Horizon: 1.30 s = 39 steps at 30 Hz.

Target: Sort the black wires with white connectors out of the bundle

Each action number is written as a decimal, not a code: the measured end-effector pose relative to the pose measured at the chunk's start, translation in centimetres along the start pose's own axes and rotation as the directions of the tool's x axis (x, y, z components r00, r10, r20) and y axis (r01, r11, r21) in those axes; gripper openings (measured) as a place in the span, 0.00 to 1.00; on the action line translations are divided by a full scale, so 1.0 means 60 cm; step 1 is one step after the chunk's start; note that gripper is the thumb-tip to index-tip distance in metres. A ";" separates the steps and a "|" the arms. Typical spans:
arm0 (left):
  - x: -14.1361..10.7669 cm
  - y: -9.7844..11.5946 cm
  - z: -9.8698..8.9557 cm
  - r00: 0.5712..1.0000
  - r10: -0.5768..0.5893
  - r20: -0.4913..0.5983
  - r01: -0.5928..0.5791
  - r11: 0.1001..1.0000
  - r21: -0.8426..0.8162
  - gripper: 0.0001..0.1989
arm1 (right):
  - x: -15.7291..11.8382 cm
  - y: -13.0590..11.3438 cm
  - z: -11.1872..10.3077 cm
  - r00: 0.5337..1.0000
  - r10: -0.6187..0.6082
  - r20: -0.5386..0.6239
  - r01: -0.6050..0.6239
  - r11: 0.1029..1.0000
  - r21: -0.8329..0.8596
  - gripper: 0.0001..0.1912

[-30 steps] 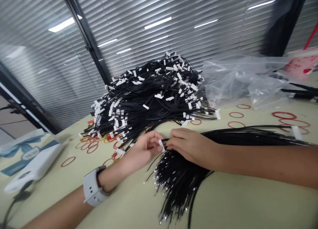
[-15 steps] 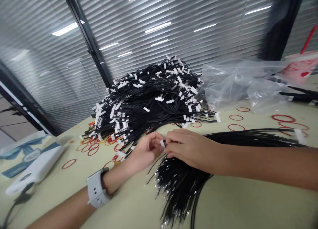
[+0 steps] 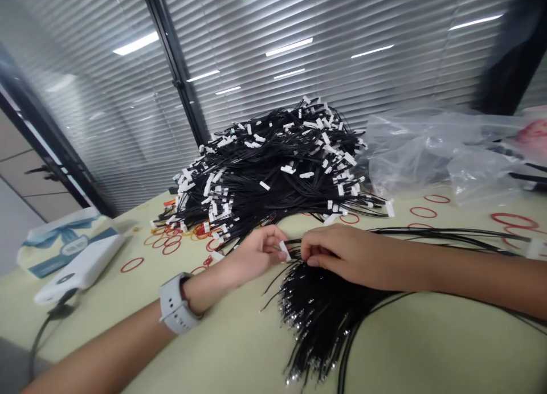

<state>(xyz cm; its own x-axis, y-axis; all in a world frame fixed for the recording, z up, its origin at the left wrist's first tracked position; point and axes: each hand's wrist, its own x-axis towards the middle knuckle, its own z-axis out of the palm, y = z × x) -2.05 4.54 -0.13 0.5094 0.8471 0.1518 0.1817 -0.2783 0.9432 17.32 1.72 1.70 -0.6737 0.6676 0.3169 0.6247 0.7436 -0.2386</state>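
Connector (image 3: 284,250) pinched in left hand (image 3: 256,253) grip just above tabletop (image 3: 427,348), right hand (image 3: 342,253) grip closed on adjoining wires (image 3: 320,308); hard pulling could tangle them or tear the connector loose.

Wire pile (image 3: 265,177) behind loose wire bundle (image 3: 325,314); plastic bag (image 3: 440,155) right.

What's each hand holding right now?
Left hand: closed, pinching a white tag.
Right hand: closed, fingers gathered on black wires beside that tag.
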 end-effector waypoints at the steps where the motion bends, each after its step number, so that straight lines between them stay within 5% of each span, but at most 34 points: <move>1: 0.000 -0.001 -0.001 1.000 0.002 0.001 -0.002 1.000 0.003 0.08 | 0.001 0.003 0.005 1.000 -0.011 -0.027 0.011 1.000 -0.001 0.08; 12: 0.002 -0.001 -0.005 1.000 -0.005 -0.005 0.005 0.999 0.038 0.07 | 0.008 0.020 0.024 0.982 0.056 -0.178 -0.072 0.994 -0.086 0.09; 39: -0.001 0.005 -0.003 0.999 -0.028 0.034 0.027 0.999 0.025 0.07 | 0.009 0.029 0.023 0.980 -0.030 -0.197 0.014 0.997 -0.081 0.09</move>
<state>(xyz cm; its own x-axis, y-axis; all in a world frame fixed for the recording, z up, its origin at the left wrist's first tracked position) -2.18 4.50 0.20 0.5324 0.8386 0.1153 0.2166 -0.2666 0.9392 17.50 3.42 0.18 -0.6011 0.6247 0.4984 0.6448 0.7476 -0.1592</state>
